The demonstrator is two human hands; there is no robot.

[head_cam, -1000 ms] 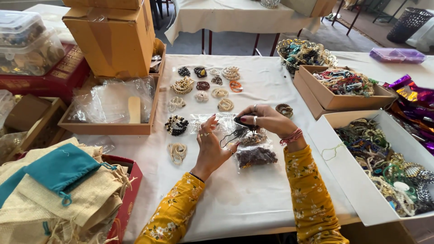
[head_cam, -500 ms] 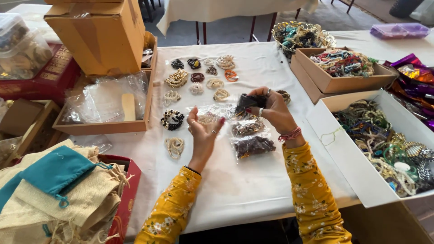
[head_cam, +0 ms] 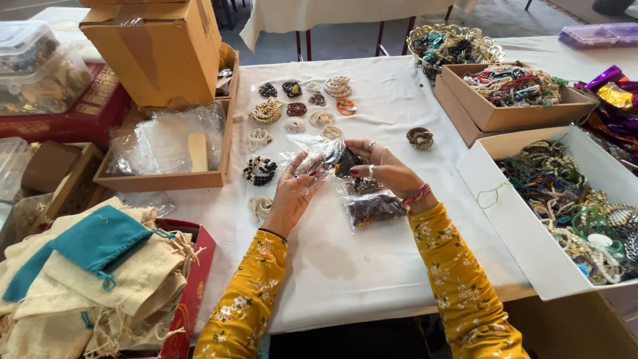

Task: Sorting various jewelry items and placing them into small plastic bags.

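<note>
Above the white tablecloth, just in front of the rows of bracelets, we held a small clear plastic bag between both hands. It was thin, crinkled and see-through, catching the light, with a dark bracelet showing at its right end. Our left hand was raised palm-up, its fingers curled onto the bag's left side. Our right hand pinched the bag's right end together with the dark bracelet, thumb against forefinger. Just below that bag, two more filled bags lay on the cloth, one holding deep red-brown beads. Right of the bag, a lone brown bracelet lay apart, and farther right stood a white box heaped with mixed jewellery.
</note>
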